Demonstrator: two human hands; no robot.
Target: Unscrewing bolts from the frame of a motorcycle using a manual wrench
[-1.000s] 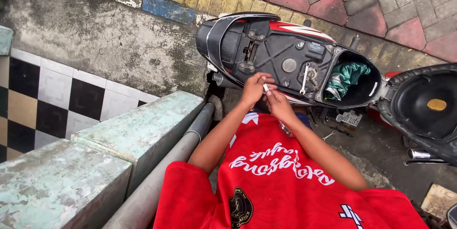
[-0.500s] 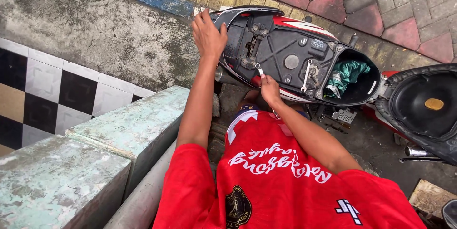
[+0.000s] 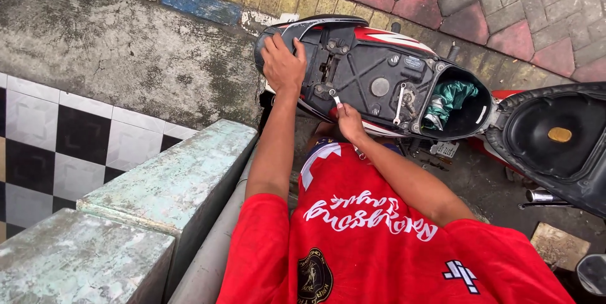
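Worn grey concrete runs along the left, bordered at the top by a painted kerb and a pavement of red and grey bricks (image 3: 517, 7), with black-and-white checked tiles (image 3: 69, 146) at the far left and a pale green low wall (image 3: 158, 190) in the lower left. A scooter (image 3: 372, 77) lies across the upper middle with its seat (image 3: 555, 140) swung open to the right — the black under-seat tray is bare, and a green crumpled cloth (image 3: 449, 99) sits in the deep well at its right end. A silver spanner (image 3: 399, 103) lies loose on the tray, just left of the cloth. The person's red shirt fills the bottom of the view. The left hand (image 3: 283, 64) grips the scooter's rear edge, fingers curled over the black rim. The right hand (image 3: 349, 121) is at the tray's near edge, fingers pinched on a small metal tool (image 3: 334, 96) whose tip points up into the tray, near the latch bracket.
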